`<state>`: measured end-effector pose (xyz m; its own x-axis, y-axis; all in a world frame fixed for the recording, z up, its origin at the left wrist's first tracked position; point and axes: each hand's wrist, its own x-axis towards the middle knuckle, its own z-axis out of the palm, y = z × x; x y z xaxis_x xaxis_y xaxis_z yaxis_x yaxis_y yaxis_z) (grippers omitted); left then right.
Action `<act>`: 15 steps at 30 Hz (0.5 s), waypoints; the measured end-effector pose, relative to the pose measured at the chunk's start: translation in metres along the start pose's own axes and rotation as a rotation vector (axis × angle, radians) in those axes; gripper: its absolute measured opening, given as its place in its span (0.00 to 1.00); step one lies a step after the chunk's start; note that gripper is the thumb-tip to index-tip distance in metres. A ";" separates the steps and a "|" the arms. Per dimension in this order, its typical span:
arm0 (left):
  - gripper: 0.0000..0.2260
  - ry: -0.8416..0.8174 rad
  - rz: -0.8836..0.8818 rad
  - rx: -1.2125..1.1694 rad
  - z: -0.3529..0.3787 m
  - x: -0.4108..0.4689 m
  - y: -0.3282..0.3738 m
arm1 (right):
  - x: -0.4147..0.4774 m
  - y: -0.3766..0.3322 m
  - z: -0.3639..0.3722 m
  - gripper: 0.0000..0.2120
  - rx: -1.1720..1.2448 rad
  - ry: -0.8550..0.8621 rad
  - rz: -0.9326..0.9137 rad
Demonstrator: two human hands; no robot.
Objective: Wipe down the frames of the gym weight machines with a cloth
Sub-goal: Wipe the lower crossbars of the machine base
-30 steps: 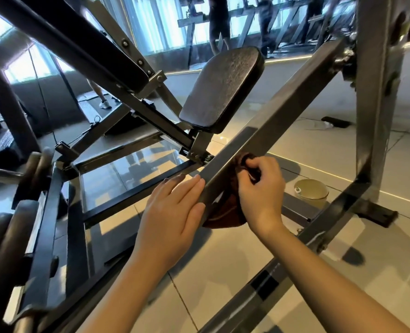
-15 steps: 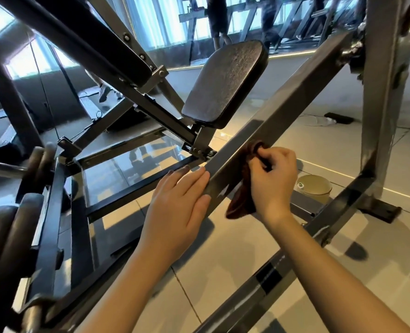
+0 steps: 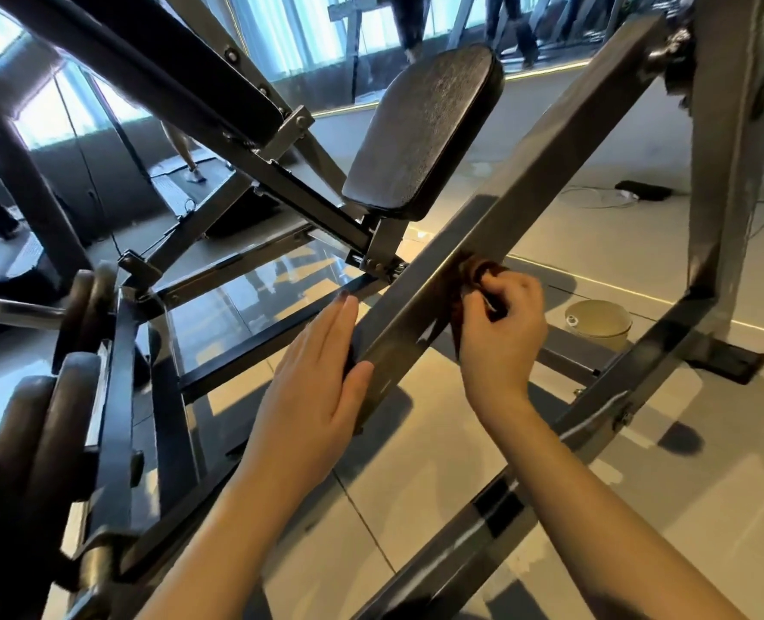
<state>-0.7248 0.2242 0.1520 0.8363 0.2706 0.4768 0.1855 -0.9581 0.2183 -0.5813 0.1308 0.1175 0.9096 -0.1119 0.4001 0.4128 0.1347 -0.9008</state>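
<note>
Right hand (image 3: 501, 337) has advanced up the frame bar (image 3: 550, 158), grip curled round the cloth (image 3: 460, 284) — seemingly pressing it. Left hand (image 3: 313, 373) lies flat, fingers straight, steadying.

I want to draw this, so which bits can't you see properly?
Head view:
Dark brown cloth: mostly hidden by the right hand gripping it and the slanted grey metal bar.
Dark round weight plates: cut off by the left edge.
Round cream tub: contents too small to tell.

cloth (image 3: 462, 283) higher up the bar (image 3: 550, 158)
</note>
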 end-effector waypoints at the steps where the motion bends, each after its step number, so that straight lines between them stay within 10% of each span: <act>1: 0.27 -0.008 -0.010 -0.010 0.000 -0.003 0.000 | -0.016 0.001 0.001 0.06 -0.008 -0.027 -0.009; 5: 0.29 0.006 -0.002 0.000 0.002 -0.005 -0.001 | -0.065 0.006 -0.002 0.07 -0.026 -0.219 -0.120; 15: 0.29 -0.028 -0.022 -0.026 0.001 -0.004 0.001 | -0.060 0.008 0.005 0.11 0.091 -0.082 0.001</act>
<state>-0.7274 0.2223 0.1493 0.8461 0.2888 0.4479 0.1910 -0.9489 0.2510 -0.6319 0.1438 0.0869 0.9092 -0.0318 0.4151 0.4112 0.2235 -0.8837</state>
